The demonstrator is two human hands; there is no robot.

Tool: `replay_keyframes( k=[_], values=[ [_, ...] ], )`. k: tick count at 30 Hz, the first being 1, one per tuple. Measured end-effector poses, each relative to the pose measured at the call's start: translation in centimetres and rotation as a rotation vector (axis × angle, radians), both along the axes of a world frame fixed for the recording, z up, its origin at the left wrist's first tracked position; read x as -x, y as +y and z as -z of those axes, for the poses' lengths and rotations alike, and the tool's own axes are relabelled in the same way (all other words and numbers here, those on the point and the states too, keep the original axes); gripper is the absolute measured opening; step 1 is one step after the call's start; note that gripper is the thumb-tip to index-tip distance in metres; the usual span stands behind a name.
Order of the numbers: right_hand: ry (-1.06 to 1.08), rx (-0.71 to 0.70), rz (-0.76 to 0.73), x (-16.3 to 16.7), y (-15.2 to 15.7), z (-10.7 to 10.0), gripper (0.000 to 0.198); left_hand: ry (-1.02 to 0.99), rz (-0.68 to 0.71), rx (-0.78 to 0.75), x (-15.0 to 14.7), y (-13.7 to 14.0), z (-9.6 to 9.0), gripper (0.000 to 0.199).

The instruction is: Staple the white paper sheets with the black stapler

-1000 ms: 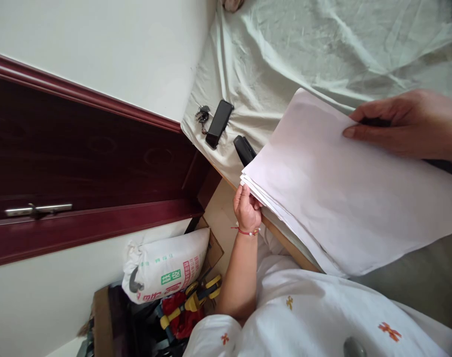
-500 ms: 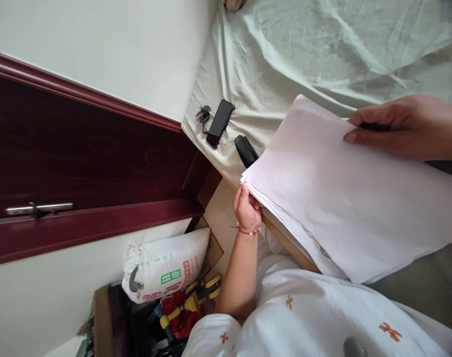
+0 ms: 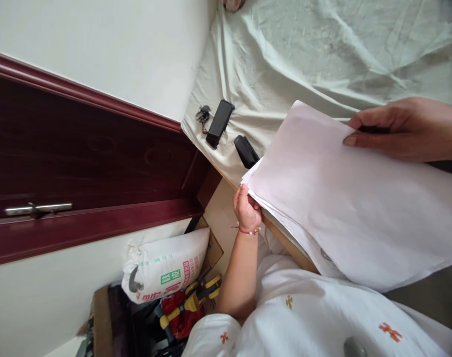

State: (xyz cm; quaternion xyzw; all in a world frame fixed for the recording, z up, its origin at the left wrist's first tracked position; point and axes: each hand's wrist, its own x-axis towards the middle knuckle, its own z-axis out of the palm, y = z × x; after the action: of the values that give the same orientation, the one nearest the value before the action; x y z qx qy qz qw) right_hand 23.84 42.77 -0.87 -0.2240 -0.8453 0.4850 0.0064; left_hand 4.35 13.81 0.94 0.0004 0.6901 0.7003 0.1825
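Observation:
Several white sheets of paper (image 3: 359, 198) lie loosely together in front of me, the top one blank on its upper face. My left hand (image 3: 247, 207), with a red string bracelet at the wrist, pinches the sheets at their left corner. At the far edge, my right hand (image 3: 404, 130) grips the paper with the thumb on top; its other fingers are partly hidden. Part of a round printed mark shows on a lower sheet near the front edge. Just beyond the left corner lies a black stapler-like object (image 3: 246, 151), partly covered by the paper.
A phone (image 3: 220, 123) and a bunch of keys (image 3: 203, 115) lie on the pale green cloth (image 3: 285, 54). To the left are a dark red door (image 3: 80, 144) with a metal handle, a white printed sack (image 3: 166, 265) and yellow-and-blue gear (image 3: 188, 307).
The top sheet has shifted slightly toward me and to the left over the lower sheets. Both hands keep nearly the same places and grips.

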Motion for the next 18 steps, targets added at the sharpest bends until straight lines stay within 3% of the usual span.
replay_keyframes(
  k=[7,12,18],
  values=[
    [0.02,-0.018,0.037,0.14,-0.32,-0.29,0.074,-0.033,-0.024,0.018,-0.03,0.16,-0.27,0.032],
    [0.014,0.007,0.03,0.43,-0.47,-0.73,0.083,0.0,-0.012,0.029,-0.01,0.07,-0.14,0.038],
    [0.009,-0.02,0.05,0.44,-0.61,-0.86,0.071,0.023,0.002,0.017,0.16,-0.14,0.1,0.046]
  ],
)
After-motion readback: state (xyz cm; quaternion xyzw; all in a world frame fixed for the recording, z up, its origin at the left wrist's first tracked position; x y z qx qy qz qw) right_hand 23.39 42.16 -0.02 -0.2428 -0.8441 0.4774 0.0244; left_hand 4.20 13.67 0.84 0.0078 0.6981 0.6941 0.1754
